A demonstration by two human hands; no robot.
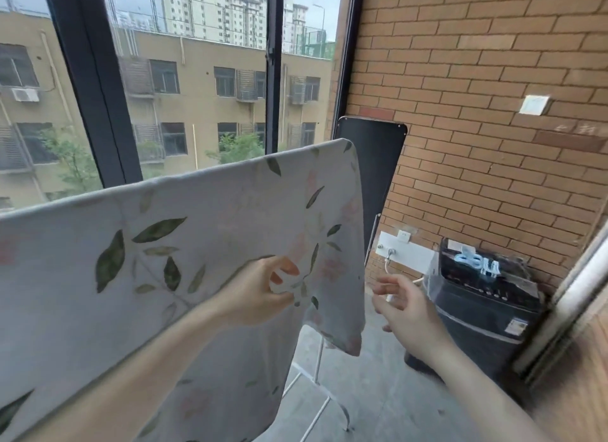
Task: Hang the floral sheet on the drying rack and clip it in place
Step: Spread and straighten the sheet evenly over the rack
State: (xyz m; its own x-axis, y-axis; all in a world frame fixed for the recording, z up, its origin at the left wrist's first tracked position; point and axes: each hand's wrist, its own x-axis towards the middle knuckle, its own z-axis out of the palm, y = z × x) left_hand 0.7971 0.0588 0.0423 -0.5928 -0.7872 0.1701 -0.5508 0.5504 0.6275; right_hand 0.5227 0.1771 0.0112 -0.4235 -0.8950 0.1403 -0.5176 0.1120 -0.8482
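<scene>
Brick wall and tall windows frame a balcony where a floral sheet (184, 250) hangs over a drying rack (317, 359), its top edge rising rightward. Left hand (260, 296) pinches the cloth near its right edge; right hand (404, 306) hovers beside it, fingers loosely spread, empty.

A home laundry balcony: washing machine (473, 306), brick wall (493, 63), big windows (197, 79).

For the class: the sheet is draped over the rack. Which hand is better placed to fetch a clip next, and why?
Probably the right hand: it is open, holds nothing, and is nearer the blue clips on the washer. The left hand pinches the sheet.
</scene>
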